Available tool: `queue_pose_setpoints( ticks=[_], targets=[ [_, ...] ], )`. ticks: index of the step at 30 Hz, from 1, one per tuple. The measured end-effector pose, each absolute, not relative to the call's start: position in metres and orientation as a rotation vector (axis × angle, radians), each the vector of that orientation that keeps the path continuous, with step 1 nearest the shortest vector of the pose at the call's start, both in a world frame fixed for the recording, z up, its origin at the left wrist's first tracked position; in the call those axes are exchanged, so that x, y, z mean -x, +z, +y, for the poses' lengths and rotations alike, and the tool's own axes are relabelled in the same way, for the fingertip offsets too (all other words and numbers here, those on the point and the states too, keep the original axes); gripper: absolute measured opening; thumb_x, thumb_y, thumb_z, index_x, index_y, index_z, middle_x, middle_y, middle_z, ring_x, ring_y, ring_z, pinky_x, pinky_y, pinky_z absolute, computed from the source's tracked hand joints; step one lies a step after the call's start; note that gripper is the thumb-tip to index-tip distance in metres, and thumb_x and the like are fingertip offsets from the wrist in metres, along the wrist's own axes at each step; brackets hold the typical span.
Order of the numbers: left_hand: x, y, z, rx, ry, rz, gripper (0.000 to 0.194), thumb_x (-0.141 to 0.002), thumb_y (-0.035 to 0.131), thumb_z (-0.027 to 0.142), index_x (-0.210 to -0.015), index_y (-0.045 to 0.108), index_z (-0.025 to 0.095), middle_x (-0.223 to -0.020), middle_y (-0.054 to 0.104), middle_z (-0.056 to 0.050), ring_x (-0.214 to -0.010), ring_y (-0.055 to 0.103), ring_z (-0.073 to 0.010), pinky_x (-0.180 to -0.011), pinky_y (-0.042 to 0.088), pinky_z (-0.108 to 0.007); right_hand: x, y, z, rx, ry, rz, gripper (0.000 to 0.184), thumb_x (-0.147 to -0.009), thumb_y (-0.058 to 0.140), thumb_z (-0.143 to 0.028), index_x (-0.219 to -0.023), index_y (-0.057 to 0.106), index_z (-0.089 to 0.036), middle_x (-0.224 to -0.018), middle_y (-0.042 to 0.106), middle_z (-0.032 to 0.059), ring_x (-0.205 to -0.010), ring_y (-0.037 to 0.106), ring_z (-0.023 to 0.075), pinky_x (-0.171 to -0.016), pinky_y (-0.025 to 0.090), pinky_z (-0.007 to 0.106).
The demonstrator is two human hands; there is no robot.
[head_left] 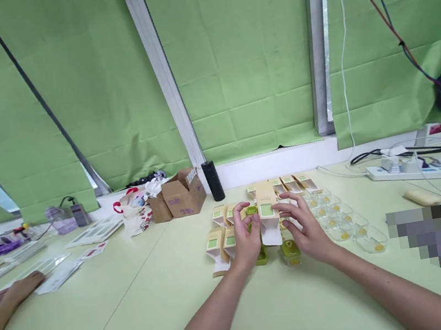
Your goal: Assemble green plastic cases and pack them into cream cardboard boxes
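A small beige carton [266, 194] with a green square window hangs upright between my hands, its white bottom flap open. My left hand [247, 236] grips its left edge with thumb and fingers. On the opposite side, the fingertips of my right hand [303, 224] press against the right edge. Below the carton on the table stand a green-lidded clear container [291, 254] and a green lid or tub [261, 257], partly hidden by my left hand. Similar open cartons [214, 244] stand to the left, and more cartons [306, 184] are behind.
Several clear containers with yellow pieces [342, 221] fill the right side. A power strip [414, 172] with cables lies farther right. At the back are a black cylinder [212, 182] and a brown cardboard box [186, 195]. Another person's hand [28, 286] rests at far left.
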State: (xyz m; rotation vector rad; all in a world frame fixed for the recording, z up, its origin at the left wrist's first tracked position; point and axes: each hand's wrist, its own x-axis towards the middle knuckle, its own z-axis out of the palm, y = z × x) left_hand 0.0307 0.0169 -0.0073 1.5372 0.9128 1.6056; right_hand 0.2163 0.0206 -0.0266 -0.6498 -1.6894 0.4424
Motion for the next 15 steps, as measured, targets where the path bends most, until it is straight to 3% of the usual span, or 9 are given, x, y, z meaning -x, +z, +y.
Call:
queue_pose_setpoints(
  ticks=[3, 5, 8, 15],
  targets=[
    [-0.0268, -0.0095, 0.0164, -1.617, 1.606, 0.894, 0.052, -0.1, 0.065, 0.058, -0.137, 0.048, 0.025, -0.103, 0.066, -0.005, -0.082, 0.064, -0.0164, -0.071, 0.05, -0.027, -0.2158, -0.0245, 0.0211, 0.65, 0.526, -1.62, 0.03, -0.107, 0.053, -0.035, -0.133, 0.068, -0.035, -0.148, 0.042, 0.011, -0.141, 0.051, 0.0307, -0.103, 0.062, 0.047],
    [-0.0245, -0.0104, 0.0164, -1.684, 1.628, 0.852, 0.053, -0.098, 0.069, 0.053, -0.139, 0.049, 0.026, -0.123, 0.064, -0.01, -0.095, 0.066, -0.0192, -0.083, 0.055, -0.032, -0.216, -0.0241, 0.0219, 0.647, 0.579, -1.585, 0.029, -0.106, 0.056, -0.038, -0.133, 0.068, -0.035, -0.148, 0.043, 0.0106, -0.132, 0.059, 0.0284, -0.101, 0.062, 0.044],
    [-0.0225, -0.0107, 0.0166, -1.821, 1.66, 0.817, 0.049, -0.096, 0.072, 0.047, -0.139, 0.056, 0.028, -0.149, 0.048, -0.013, -0.111, 0.065, -0.023, -0.1, 0.054, -0.041, -0.2166, -0.0244, 0.023, 0.641, 0.639, -1.557, 0.03, -0.105, 0.059, -0.042, -0.133, 0.068, -0.036, -0.149, 0.043, 0.0102, -0.113, 0.068, 0.0235, -0.099, 0.062, 0.043],
    [-0.0207, -0.0126, 0.0185, -1.95, 1.627, 0.898, 0.039, -0.096, 0.071, 0.039, -0.134, 0.067, 0.028, -0.153, 0.042, -0.012, -0.114, 0.063, -0.0236, -0.11, 0.051, -0.047, -0.2171, -0.025, 0.0218, 0.622, 0.667, -1.57, 0.035, -0.104, 0.062, -0.048, -0.135, 0.069, -0.035, -0.149, 0.044, 0.0108, -0.115, 0.067, 0.0253, -0.097, 0.062, 0.042]
  ],
)
